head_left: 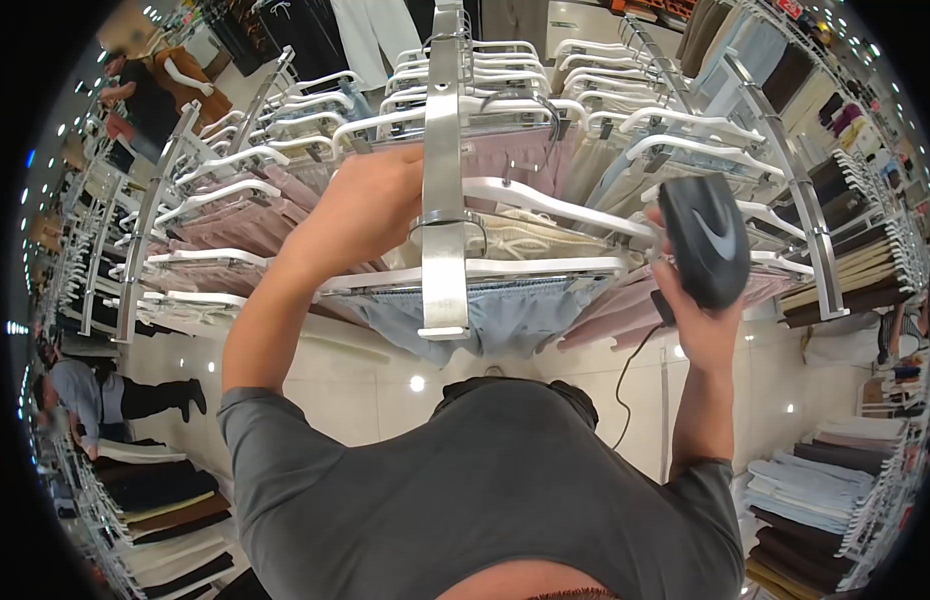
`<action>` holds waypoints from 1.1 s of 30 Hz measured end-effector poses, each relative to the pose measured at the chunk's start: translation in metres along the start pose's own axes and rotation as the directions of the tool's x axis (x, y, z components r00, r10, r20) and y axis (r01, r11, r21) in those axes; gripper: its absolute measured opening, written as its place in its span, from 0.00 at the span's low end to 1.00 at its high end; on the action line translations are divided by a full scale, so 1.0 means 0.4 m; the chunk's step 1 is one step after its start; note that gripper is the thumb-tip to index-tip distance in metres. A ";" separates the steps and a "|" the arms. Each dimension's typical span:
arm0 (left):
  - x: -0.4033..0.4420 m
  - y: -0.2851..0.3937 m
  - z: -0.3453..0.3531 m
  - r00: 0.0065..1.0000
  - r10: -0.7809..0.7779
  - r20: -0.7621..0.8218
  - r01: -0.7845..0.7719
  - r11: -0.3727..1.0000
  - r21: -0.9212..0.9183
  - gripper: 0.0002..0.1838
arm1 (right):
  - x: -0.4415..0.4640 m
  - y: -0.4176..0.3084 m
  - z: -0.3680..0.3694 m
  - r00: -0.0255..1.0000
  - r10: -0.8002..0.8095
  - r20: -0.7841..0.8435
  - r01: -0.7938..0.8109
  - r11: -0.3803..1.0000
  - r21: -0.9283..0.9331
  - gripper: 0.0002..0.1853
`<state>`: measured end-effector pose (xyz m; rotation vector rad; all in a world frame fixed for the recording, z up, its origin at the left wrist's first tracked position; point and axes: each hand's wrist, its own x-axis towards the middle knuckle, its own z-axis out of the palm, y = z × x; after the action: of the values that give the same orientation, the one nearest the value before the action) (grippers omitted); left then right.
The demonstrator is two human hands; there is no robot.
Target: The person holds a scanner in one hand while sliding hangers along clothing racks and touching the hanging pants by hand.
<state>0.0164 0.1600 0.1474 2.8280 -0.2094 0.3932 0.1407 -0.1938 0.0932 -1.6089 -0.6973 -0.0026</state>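
Observation:
A black corded barcode scanner is in my right hand, whose fingers wrap round its handle at the right of the rack. My left hand reaches in among the hangers, left of the upright-looking metal bar; its fingertips are hidden behind that bar. A white hanger with cream drawstring trousers lies between my two hands. Nearer to me hang light blue trousers on another white hanger. Pink trousers hang beyond.
More hangers fill metal rails on both sides. Folded clothes are stacked at the lower right, others at the lower left. A person stands at the left, another at the upper left. The scanner's cable hangs down.

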 end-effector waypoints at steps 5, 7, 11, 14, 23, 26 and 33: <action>0.002 -0.001 0.044 0.979 0.154 -0.131 -0.174 0.971 -0.162 0.17 | 0.036 0.026 0.035 0.980 0.099 0.174 -0.094 0.995 -0.040 0.16; -0.001 0.013 0.048 0.973 0.198 -0.120 -0.219 0.955 -0.200 0.15 | 0.044 -0.010 0.056 0.970 0.144 0.197 -0.124 0.986 -0.109 0.17; 0.005 0.039 0.077 0.995 0.058 -0.087 -0.073 0.979 -0.192 0.14 | 0.057 -0.027 0.083 0.945 0.174 0.277 -0.095 0.956 -0.276 0.18; -0.015 0.033 0.071 0.989 0.112 -0.093 -0.131 0.964 -0.232 0.15 | 0.039 -0.005 0.089 0.970 0.158 0.184 -0.132 0.981 -0.143 0.17; -0.208 0.109 0.114 0.776 -0.042 -0.629 0.215 0.956 0.200 0.20 | -0.076 0.009 -0.035 0.994 0.105 -0.020 -0.107 0.948 -0.299 0.13; -0.378 0.130 0.286 0.708 -0.035 -0.705 0.160 0.981 0.112 0.18 | -0.126 0.025 -0.110 0.993 0.103 -0.060 -0.117 0.944 -0.309 0.13; -0.166 0.437 0.441 0.768 0.140 -0.625 -0.230 0.971 -0.065 0.19 | -0.210 0.070 -0.306 0.993 0.100 -0.056 -0.113 0.930 -0.350 0.13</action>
<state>-0.0348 -0.0506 0.0095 2.3835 -0.3582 1.2662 0.1322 -0.3401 0.0573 -1.9863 -0.6021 -0.0828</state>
